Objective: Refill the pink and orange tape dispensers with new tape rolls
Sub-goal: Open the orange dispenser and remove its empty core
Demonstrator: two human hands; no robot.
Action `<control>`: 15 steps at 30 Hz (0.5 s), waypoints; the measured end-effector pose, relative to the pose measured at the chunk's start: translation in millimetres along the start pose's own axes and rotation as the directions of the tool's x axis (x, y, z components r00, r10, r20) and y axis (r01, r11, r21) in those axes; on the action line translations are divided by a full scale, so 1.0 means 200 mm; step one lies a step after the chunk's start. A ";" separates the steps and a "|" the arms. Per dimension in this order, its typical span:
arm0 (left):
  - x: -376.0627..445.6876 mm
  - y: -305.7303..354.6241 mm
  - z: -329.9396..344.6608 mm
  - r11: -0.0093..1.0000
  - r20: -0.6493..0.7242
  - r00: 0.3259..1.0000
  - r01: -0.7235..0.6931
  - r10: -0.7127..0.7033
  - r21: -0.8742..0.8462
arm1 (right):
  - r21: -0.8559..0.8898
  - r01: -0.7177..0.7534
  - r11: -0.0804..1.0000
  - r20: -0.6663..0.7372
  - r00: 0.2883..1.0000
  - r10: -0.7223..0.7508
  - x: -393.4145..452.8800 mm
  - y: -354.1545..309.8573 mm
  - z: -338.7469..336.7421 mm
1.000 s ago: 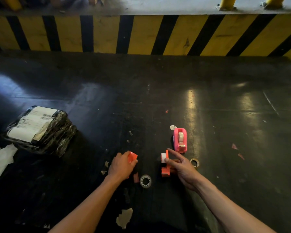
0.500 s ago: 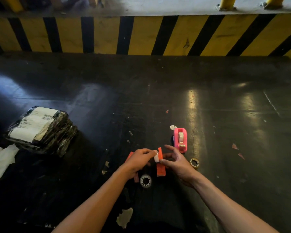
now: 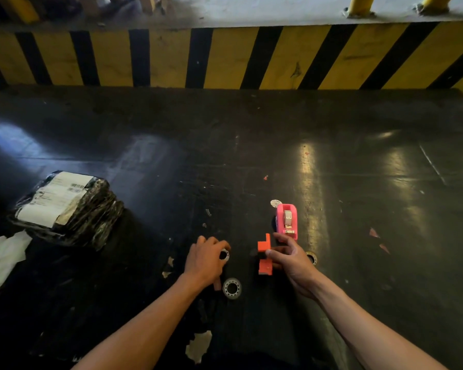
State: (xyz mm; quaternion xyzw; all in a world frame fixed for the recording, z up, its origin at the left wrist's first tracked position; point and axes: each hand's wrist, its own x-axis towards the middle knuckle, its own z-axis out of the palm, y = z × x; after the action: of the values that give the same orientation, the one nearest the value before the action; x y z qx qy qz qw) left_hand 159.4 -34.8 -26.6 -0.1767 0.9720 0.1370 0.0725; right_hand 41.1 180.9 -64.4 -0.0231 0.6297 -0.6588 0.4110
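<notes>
Dark, scuffed floor carries everything, backed by a yellow-and-black striped curb. A black wrapped parcel with a white label lies well off to the left, with crumpled white paper beside it.

The pink dispenser stands upright just beyond the right hand, a roll already seated in it. That hand pinches the orange dispenser between thumb and fingers, its body open and seemingly without a roll. The left hand is curled shut around a small tape roll, only its core end showing. Another roll lies flat on the floor just below that hand, and a third ring peeks out behind the right wrist.

Both dispensers look like light, stiff plastic; hold one by its side walls, away from the cutter. A roll is light and tacky, best taken by its edges.

Half a second ago the hands met at the orange dispenser; now the left has drawn back with the roll.
</notes>
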 end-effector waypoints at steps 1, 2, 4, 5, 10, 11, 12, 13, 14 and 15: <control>0.00 -0.01 0.01 0.999 -0.003 1.000 -0.017 0.017 0.036 | -0.008 -0.001 1.000 -0.013 1.000 0.001 0.00 0.00 0.00; -0.01 -0.01 0.02 0.998 -0.010 0.999 -0.032 0.032 0.050 | -0.017 -0.002 1.000 -0.025 1.000 0.002 0.00 0.01 0.00; -0.03 0.01 0.02 0.996 -0.041 0.996 -0.079 0.081 0.038 | -0.028 -0.005 1.000 -0.037 0.999 0.003 -0.01 0.01 -0.01; -0.04 0.01 0.02 0.993 -0.054 0.991 -0.119 0.119 0.019 | -0.031 -0.008 0.999 -0.038 0.999 0.006 -0.02 0.01 -0.01; -0.14 0.04 -0.01 0.941 0.210 0.920 -0.338 0.330 0.002 | -0.004 -0.010 1.000 -0.047 0.999 0.010 -0.03 0.02 -0.04; -0.15 0.04 -0.01 0.936 0.281 0.902 -0.351 0.329 0.033 | 0.002 -0.009 1.000 -0.056 0.998 0.009 -0.03 0.03 -0.05; -0.16 0.05 -0.01 0.930 0.331 0.887 -0.362 0.322 0.068 | 0.007 -0.009 1.000 -0.063 0.998 0.010 -0.03 0.03 -0.05; -0.16 0.06 -0.01 0.925 0.363 0.878 -0.369 0.312 0.096 | 0.007 -0.014 1.000 -0.065 0.998 0.014 -0.03 0.04 -0.05; -0.17 0.06 0.00 0.924 0.378 0.875 -0.367 0.304 0.107 | 0.007 -0.019 1.000 -0.062 0.998 0.020 -0.03 0.04 -0.04; -0.17 0.07 0.00 0.929 0.378 0.877 -0.357 0.296 0.101 | 0.010 -0.021 1.000 -0.059 0.998 0.022 -0.03 0.05 -0.04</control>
State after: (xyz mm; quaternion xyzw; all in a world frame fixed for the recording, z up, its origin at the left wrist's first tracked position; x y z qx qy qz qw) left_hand 185.9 -10.8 -17.3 0.0248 0.9664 0.0949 0.2378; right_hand 46.2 191.9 -70.3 0.0052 0.6386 -0.6578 0.3993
